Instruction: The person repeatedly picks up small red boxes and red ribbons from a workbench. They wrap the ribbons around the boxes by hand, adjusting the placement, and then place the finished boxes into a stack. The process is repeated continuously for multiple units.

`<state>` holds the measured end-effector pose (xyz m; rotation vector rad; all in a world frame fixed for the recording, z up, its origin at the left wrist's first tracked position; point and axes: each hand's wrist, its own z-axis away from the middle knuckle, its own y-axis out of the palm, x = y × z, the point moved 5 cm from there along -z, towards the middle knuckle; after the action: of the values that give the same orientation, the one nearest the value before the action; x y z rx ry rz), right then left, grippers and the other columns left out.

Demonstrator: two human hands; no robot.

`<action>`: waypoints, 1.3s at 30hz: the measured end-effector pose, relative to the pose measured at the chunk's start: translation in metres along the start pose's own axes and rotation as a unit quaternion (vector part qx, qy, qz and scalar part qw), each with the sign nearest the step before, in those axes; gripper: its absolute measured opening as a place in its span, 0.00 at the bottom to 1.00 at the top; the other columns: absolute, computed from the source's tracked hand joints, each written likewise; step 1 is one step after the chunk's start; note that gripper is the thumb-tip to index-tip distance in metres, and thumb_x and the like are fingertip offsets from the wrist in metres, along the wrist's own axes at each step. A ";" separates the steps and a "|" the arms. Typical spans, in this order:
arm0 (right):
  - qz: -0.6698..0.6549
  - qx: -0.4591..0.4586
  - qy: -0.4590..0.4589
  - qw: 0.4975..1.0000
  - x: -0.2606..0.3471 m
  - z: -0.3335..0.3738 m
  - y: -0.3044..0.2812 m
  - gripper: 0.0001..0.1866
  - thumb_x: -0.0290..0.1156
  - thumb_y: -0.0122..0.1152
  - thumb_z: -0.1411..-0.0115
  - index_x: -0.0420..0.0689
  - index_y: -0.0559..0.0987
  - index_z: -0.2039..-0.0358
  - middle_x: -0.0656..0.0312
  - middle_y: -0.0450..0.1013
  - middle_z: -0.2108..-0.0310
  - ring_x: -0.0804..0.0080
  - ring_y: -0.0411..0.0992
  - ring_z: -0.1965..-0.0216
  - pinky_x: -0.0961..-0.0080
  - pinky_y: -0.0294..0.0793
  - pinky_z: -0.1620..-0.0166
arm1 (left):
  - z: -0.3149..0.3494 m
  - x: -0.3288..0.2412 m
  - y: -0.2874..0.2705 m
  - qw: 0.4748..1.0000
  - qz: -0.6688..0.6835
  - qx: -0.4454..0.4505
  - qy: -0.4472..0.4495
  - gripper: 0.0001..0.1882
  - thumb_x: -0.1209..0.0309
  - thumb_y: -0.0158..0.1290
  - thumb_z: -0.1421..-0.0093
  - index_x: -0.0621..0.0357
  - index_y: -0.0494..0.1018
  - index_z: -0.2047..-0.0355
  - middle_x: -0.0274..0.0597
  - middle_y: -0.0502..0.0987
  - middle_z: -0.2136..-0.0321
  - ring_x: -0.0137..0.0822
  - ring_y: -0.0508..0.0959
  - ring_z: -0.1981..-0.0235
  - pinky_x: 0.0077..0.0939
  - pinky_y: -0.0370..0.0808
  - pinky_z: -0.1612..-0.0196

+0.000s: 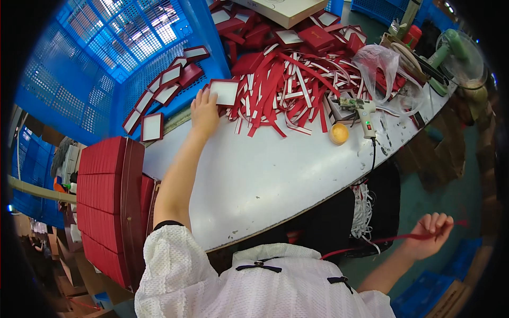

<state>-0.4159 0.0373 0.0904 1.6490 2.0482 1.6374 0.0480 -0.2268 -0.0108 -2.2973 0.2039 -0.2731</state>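
At the table's far left edge my left hand (205, 112) grips the near corner of a small shallow red box (224, 93) with a white inside. Beside it spreads a large heap of red and white strips (297, 87). Away to the right, off the table's edge, my right hand (433, 232) is closed around a thin red ribbon (379, 241). One length of the ribbon runs left toward my body, and a short end sticks out beyond the fingers.
Several similar boxes lie in the blue crate (114, 100) at left. Below it stands a block of stacked red boxes (101, 196). A glue gun (367, 119) with a cord, a round yellow tub (339, 134) and a green fan (456, 50) occupy the white table's (254, 180) right side.
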 end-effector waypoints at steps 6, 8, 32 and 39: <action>0.229 -0.124 -0.043 0.965 0.002 0.007 0.000 0.12 0.35 0.36 0.41 0.43 0.66 0.76 0.66 0.58 0.85 0.84 0.52 0.87 0.90 0.52 0.85 | 0.000 0.005 -0.008 0.824 0.488 0.079 -0.279 0.12 0.71 0.42 0.47 0.59 0.64 0.61 0.42 0.68 0.60 0.36 0.68 0.58 0.30 0.65 0.58; 0.314 -0.096 0.042 0.944 -0.036 0.016 0.018 0.12 0.35 0.37 0.41 0.44 0.64 0.78 0.65 0.59 0.88 0.84 0.53 0.91 0.91 0.52 0.89 | -0.001 -0.038 -0.029 0.546 0.751 0.065 -0.367 0.11 0.68 0.39 0.43 0.60 0.63 0.63 0.40 0.68 0.61 0.33 0.69 0.60 0.30 0.67 0.59; 0.364 0.351 0.207 0.837 -0.117 0.078 0.098 0.08 0.23 0.51 0.53 0.40 0.66 0.86 0.62 0.59 0.89 0.71 0.58 0.85 0.77 0.55 0.80 | 0.070 -0.214 -0.165 0.352 0.904 0.096 -0.223 0.17 0.83 0.35 0.50 0.66 0.56 0.57 0.45 0.66 0.62 0.31 0.68 0.62 0.25 0.64 0.58; 0.383 0.374 0.172 0.827 -0.112 0.077 0.096 0.09 0.22 0.51 0.55 0.41 0.64 0.88 0.62 0.59 0.89 0.68 0.57 0.86 0.75 0.55 0.77 | 0.069 -0.217 -0.178 0.411 0.880 0.133 -0.197 0.19 0.85 0.34 0.52 0.68 0.55 0.57 0.47 0.66 0.62 0.31 0.68 0.61 0.25 0.64 0.58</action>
<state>-0.2564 -0.0038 0.0661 2.9410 2.6242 1.3958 -0.1322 -0.0087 0.0471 -0.6856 1.8733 1.2009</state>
